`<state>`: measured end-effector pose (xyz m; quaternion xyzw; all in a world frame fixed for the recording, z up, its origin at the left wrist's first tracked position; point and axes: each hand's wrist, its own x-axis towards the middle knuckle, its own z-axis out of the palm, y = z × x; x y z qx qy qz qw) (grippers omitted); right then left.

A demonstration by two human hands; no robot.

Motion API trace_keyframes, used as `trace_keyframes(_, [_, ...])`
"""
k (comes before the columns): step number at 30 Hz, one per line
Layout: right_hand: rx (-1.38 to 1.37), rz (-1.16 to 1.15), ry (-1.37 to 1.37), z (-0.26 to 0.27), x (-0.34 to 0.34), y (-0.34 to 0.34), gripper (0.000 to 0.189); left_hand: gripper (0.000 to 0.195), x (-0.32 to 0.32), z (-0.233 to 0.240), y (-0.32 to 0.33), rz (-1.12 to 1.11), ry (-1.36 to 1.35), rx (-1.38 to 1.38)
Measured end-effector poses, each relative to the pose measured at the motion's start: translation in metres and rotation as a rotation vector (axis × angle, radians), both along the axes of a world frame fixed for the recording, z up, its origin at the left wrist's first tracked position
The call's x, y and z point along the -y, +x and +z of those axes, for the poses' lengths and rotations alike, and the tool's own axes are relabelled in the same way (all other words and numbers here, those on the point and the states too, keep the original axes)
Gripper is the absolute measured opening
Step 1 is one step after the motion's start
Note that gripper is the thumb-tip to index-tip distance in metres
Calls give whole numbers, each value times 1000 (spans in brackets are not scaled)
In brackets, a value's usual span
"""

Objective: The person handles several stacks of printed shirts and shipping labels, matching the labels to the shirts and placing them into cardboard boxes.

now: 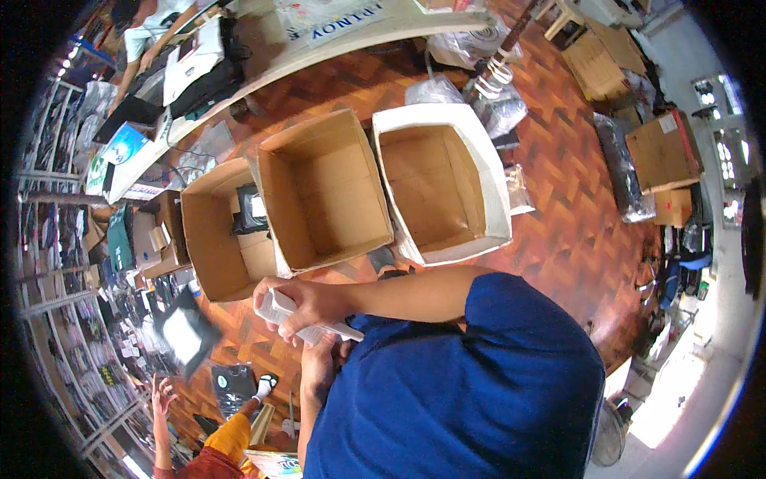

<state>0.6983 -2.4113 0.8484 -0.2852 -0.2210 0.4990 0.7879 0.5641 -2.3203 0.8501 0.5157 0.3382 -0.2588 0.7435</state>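
My right hand (302, 305) is closed around a folded stack of white printed papers (275, 305), near the front edge of the left cardboard box. My left hand (323, 359) grips the lower end of the same stack, its fingers partly hidden. Three open boxes stand in a row before me: a brown left box (209, 239) with black plastic parcels (251, 209) inside, a brown middle box (323, 197), and a right box with white outer walls (494, 197). To the left, a blurred black parcel with a white label (185, 335) appears in mid-air.
Another person's raised hand (161, 395) is below the airborne parcel. A dark plastic package (233, 386) lies on the floor by that person's foot. A long table (269, 69) runs behind the boxes; another person is beyond its left end. Wire shelves line the left; cartons (661, 152) stand right.
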Motion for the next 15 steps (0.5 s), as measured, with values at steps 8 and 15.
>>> trace_keyframes(8, [-231, 195, 112, 4, -20, -37, 55, 24, -29, 9, -31, -1, 8, 69])
trace_keyframes(15, [90, 154, -46, 18, -48, -75, 43, 16, -68, -7, -75, -171, 104, 189])
